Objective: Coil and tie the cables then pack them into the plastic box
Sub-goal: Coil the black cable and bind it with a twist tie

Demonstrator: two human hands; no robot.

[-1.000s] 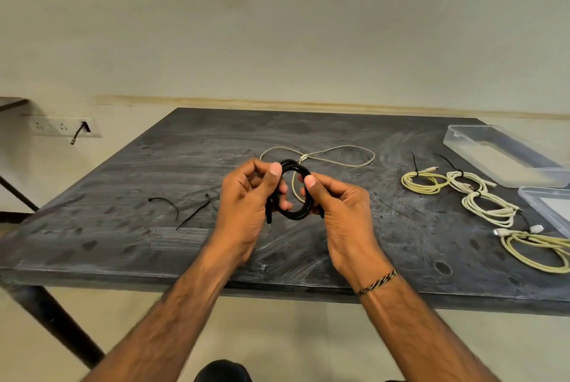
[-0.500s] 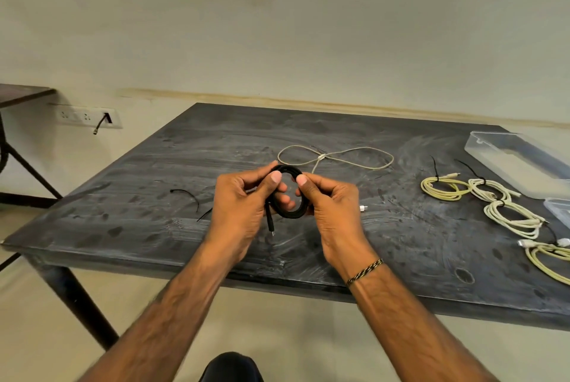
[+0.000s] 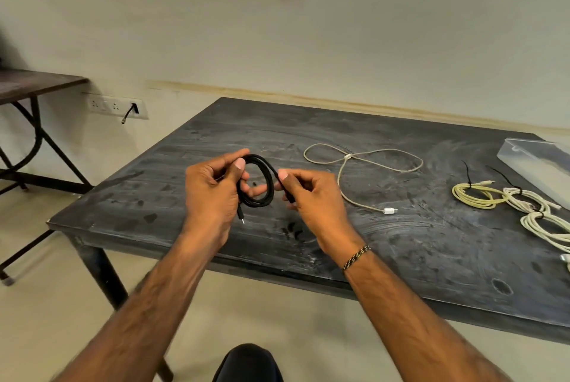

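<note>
Both hands are raised over the near part of the dark counter [image 3: 401, 246], working a black cable [image 3: 267, 179] that is wound into a small coil. The left hand [image 3: 212, 193] grips the coil on its left side: the thumb presses across the top of the loops and the other fingers [image 3: 257, 191] curl through and under the ring. A short end of the black cable hangs down below that hand, its plug tip pointing toward the counter. The right hand [image 3: 311, 196] pinches the cable's other end between thumb and forefinger, just right of the coil, with the remaining fingers curled into the palm. A braided bracelet [image 3: 357, 256] sits on the right wrist.

Behind the hands, a loose beige cable [image 3: 364, 162] lies on the counter in a flat figure-eight, crossed at the middle, with one end trailing forward to a white plug [image 3: 389, 211]. To the right, well apart from the hands, lies a yellow coiled cable [image 3: 476, 196] with a black tie, and just beside it two white coiled cables [image 3: 524, 198] [image 3: 546, 227], also tied. The clear plastic box [image 3: 536, 165] stands at the far right edge of the counter, behind these coils.

On the left wall there is a socket strip [image 3: 115, 107] with a black plug in it, and a second table [image 3: 34, 85] stands in the left corner.
</note>
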